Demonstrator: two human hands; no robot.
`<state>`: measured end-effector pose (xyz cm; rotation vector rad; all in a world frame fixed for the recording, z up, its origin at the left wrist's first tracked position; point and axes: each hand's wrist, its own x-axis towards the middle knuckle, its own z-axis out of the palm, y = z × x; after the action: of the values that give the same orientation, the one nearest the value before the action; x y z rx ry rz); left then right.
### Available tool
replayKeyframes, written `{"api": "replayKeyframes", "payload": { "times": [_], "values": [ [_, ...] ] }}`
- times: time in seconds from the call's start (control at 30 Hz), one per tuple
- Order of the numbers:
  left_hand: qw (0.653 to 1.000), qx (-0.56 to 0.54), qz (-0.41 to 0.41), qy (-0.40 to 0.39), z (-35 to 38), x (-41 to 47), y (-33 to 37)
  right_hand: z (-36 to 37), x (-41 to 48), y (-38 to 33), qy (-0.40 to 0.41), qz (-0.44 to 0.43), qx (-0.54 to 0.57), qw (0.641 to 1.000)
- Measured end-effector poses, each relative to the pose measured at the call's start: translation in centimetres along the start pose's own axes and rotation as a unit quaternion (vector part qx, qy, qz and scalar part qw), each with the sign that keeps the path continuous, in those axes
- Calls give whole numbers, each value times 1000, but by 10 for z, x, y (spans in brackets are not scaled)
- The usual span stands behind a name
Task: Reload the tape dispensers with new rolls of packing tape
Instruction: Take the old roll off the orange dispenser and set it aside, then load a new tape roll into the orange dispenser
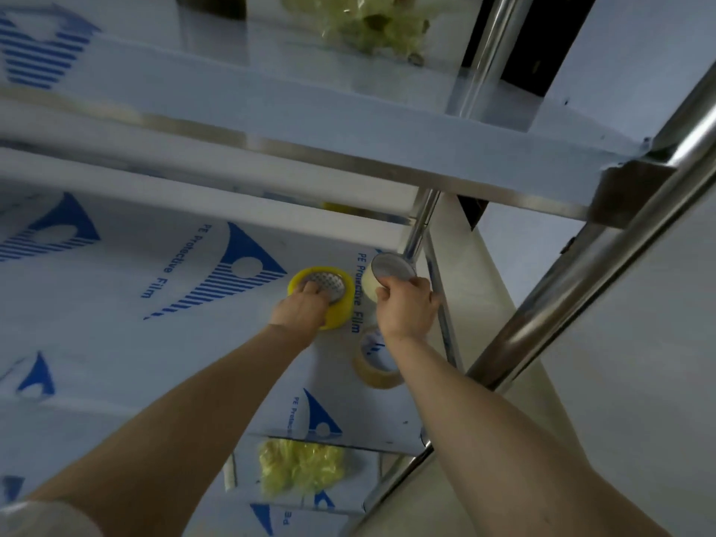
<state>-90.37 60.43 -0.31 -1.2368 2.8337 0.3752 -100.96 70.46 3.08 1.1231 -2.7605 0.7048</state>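
On the shelf (155, 343) the left hand (304, 310) curls its fingers inside the yellow tape roll (341, 319); the right hand (407, 304) pinches a pale tape roll (393, 267) beside it; a slack pinch could drop it onto the tan roll (372, 373) beneath that wrist.

I am looking into a storeroom or packing room. A metal rack (348, 149) is filling the picture, with shiny poles (589, 296) running down the right side. Blue-printed protective film (248, 273) is covering its shelves (97, 335). A yellow roll of tape (341, 315), a pale roll of tape (368, 284) and a clear roll (372, 372) are showing mid-frame, with crumpled yellow plastic (302, 470) lying below.
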Motion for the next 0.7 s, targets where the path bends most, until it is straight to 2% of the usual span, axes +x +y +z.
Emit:
{"api": "replayKeyframes", "payload": {
  "times": [0.1,0.23,0.37,0.57,0.63,0.7],
  "values": [
    [999,-2,-28,24,-20,-12,-22,10,10,-8,-20,-3,10,1000],
    [995,9,-79,51,-45,-31,-47,32,24,-13,-102,15,13,995],
    [991,14,-116,68,-53,-47,-62,50,34,-14,-150,-15,-32,988],
    [989,8,-120,90,-50,-58,-68,57,40,-13,-208,-17,-98,973],
    [988,3,-117,101,-49,-60,-68,48,35,-21,-166,-81,-178,967],
    [987,-6,-111,111,-48,-64,-67,39,30,-37,-115,-141,-178,967]
  ]
}}
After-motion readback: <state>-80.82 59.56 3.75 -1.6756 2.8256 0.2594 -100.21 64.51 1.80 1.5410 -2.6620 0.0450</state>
